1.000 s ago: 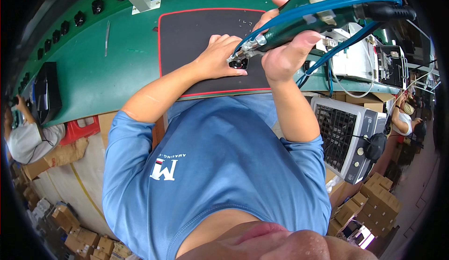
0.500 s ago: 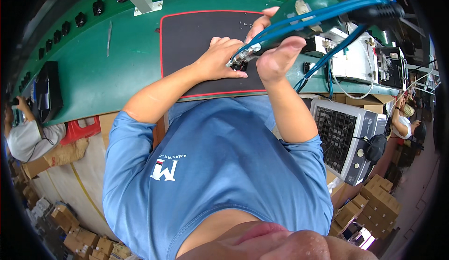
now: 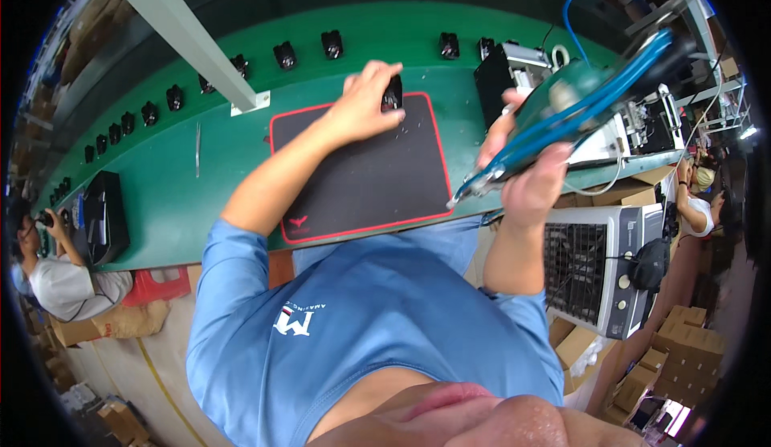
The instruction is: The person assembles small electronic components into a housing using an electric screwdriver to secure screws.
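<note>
The left hand (image 3: pixel 363 111) pinches the small black part (image 3: pixel 392 96) at the one o'clock edge of the mat (image 3: pixel 353 178), best handled lightly, while the right hand (image 3: pixel 532 191), wrapped round the green tool (image 3: pixel 556 100), should hold its tip (image 3: pixel 452 204) clear at four o'clock

Mat (image 3: pixel 353 182): dark grey, red border, red emblem in one corner. Handheld tool (image 3: pixel 590 82): dark green, as far as blur lets me tell from my end. Hoses (image 3: pixel 594 106) along it: blue. Small part (image 3: pixel 392 95) at the mat's far edge: black. Row of parts (image 3: pixel 284 55) I see beyond: black. Workbench (image 3: pixel 169 222): green. Post (image 3: pixel 177 33): pale grey. Shirt (image 3: pixel 385 302): blue, white print touched with red.
</note>
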{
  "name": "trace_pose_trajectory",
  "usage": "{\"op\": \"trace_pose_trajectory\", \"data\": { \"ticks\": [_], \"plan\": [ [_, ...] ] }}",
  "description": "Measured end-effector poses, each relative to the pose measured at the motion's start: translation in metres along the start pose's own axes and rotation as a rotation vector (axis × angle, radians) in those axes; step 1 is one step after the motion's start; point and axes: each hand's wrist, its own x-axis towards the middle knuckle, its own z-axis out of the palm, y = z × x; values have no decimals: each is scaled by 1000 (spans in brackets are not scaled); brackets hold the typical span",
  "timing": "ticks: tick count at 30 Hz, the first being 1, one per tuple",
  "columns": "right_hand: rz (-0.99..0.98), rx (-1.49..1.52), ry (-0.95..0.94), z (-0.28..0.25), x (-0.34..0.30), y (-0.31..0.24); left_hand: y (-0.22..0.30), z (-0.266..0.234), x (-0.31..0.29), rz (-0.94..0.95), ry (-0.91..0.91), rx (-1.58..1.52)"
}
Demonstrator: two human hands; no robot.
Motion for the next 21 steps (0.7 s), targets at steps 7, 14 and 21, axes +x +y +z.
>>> {"op": "trace_pose_trajectory", "data": {
  "ticks": [7,14,21],
  "plan": [
    [117,62,21,-33,-39,32,-105,30,105,-318,-2,358],
    [90,2,40,-60,-39,34,-84,45,130,-109,52,350],
    [80,20,60,-59,-34,32,-63,105,171,-90,-125,357]
  ]
}}
